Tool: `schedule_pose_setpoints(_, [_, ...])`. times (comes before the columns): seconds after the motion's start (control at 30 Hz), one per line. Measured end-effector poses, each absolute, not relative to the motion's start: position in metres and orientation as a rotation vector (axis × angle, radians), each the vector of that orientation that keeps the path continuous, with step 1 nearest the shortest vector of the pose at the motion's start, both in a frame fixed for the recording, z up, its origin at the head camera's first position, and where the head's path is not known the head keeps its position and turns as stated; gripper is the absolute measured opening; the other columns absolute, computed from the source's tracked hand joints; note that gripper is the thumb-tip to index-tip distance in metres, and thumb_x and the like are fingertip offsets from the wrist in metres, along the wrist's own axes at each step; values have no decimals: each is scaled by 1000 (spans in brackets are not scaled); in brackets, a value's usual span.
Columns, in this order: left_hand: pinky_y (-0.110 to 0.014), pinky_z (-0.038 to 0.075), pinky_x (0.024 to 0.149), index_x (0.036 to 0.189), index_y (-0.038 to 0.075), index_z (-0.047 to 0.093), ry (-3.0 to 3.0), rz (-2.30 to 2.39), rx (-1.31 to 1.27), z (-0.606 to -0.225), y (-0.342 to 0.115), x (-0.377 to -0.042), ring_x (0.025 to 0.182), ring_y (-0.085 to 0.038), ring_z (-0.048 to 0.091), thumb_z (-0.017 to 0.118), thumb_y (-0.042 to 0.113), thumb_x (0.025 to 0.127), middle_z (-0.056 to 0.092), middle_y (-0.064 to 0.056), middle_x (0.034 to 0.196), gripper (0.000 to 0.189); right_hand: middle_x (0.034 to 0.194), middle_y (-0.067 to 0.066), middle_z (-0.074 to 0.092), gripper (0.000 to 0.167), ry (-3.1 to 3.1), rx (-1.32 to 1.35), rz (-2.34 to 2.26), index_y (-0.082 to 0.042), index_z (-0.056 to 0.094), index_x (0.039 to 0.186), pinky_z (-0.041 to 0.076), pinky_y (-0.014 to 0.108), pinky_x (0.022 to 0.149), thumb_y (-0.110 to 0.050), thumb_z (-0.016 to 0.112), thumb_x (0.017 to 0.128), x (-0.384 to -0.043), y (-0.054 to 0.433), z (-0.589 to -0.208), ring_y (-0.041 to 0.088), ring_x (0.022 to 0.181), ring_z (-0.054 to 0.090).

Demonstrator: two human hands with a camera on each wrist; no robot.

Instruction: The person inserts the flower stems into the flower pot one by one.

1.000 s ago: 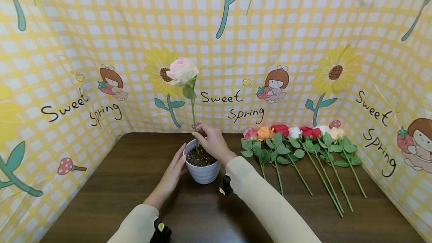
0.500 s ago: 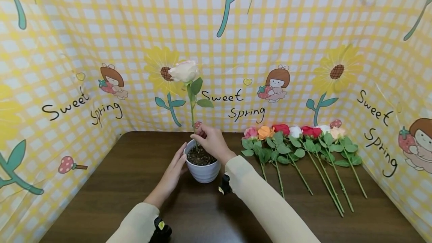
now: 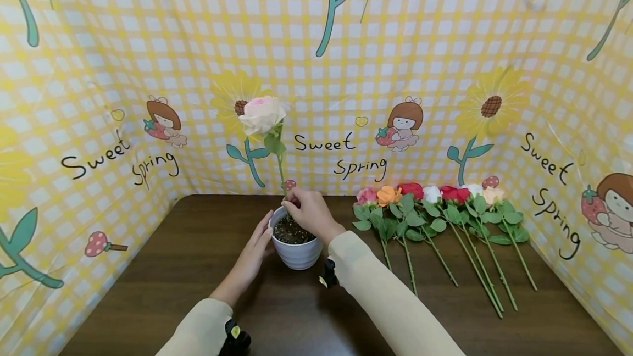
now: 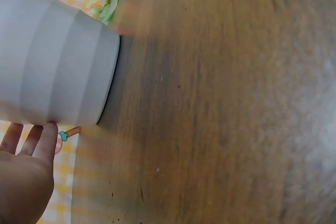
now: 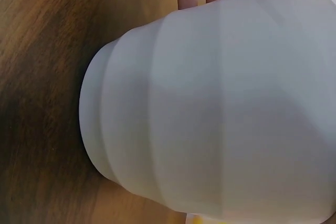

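Observation:
A pale pink-and-white rose point(image 3: 263, 116) stands nearly upright over the white ribbed flowerpot point(image 3: 298, 256), leaning slightly left. Its stem is pinched low down between the thumb and fingers of my right hand point(image 3: 312, 212), just above the dark soil point(image 3: 290, 232). The stem's lower end is hidden behind that hand. My left hand point(image 3: 254, 251) lays its extended fingers against the pot's left side. In the left wrist view, the fingertips point(image 4: 50, 129) touch the pot's wall point(image 4: 58, 61). The ribbed pot point(image 5: 199, 108) fills most of the right wrist view.
Several long-stemmed roses point(image 3: 440, 224) in pink, orange, red, white and peach lie side by side on the right of the dark wooden table point(image 3: 163, 268). A yellow checked cloth point(image 3: 321, 87) with printed flowers and words hangs around the back and sides.
The rose has turned about its stem, one way and then back, and its bloom now sits lower and slightly further left. My right hand has sunk a little. My left hand keeps its place.

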State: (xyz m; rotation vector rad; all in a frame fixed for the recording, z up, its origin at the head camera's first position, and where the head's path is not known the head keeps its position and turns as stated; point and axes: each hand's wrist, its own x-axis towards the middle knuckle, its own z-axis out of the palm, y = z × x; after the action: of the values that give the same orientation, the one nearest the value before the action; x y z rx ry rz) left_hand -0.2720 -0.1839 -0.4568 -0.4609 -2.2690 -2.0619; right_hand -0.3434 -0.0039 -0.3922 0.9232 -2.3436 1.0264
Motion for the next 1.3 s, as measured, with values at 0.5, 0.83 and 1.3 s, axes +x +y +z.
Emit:
schedule_pose_setpoints(0.5, [-67,29,108,161,15,20,-2295,-2031,-446,-454,-183,-268,146,-36,19,32,30,112,16,-17,164,53,79,-4,66,14,-2433,902,1016,-13,64,87,48,20,63,-21,71,96,-342,-6,-392,7,69,58])
schedule_pose_setpoints(0.83, [-67,29,108,161,11,19,-2275,-2053,-453,-455,-183,-270,146,-36,18,31,28,112,15,-17,164,53,76,-5,63,18,-2498,837,1079,-14,64,83,48,20,62,-24,73,94,-342,-9,-391,8,68,57])
schedule_pose_setpoints(1.3, [-69,27,108,161,11,18,-2277,-2056,-453,-453,-183,-269,147,-37,16,31,28,112,13,-17,165,54,79,-6,65,15,-2504,805,1178,-14,68,85,49,21,64,-26,75,93,-341,-7,-389,8,71,58])
